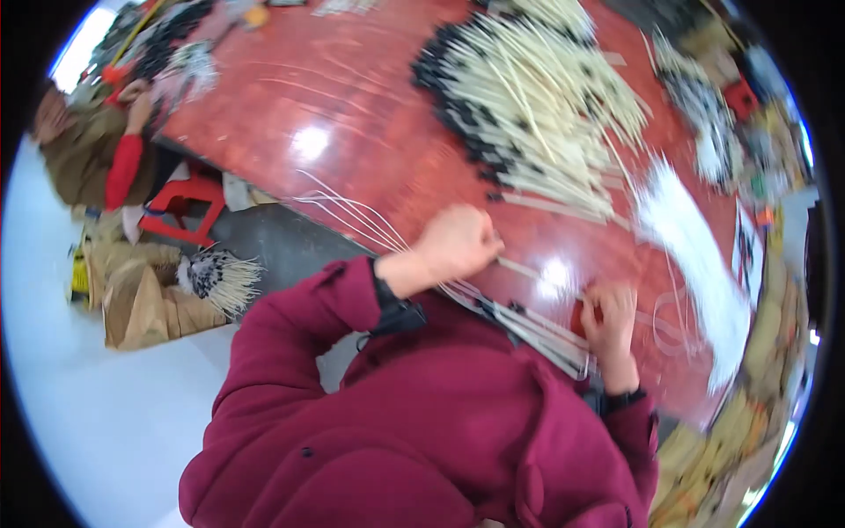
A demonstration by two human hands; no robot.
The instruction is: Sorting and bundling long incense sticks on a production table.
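Observation:
My left hand (453, 242) is closed in a pinch on one end of a thin cream tube (521, 267), held over the red table. The tube slants down to the right, toward my right hand (609, 321). My right hand is curled with its fingertips together; what they hold is too small and blurred to tell. Between me and the hands, several cream tubes with black ends (541, 333) lie along the table's near edge. Thin white cords (352, 216) run beneath my left wrist and out past the edge.
A large pile of cream tubes with black ends (537, 97) covers the far middle of the red table (299, 97). A white strand bundle (695, 273) lies right. At far left are another person (97, 158), a red stool (185, 207) and a brown paper bag (150, 304).

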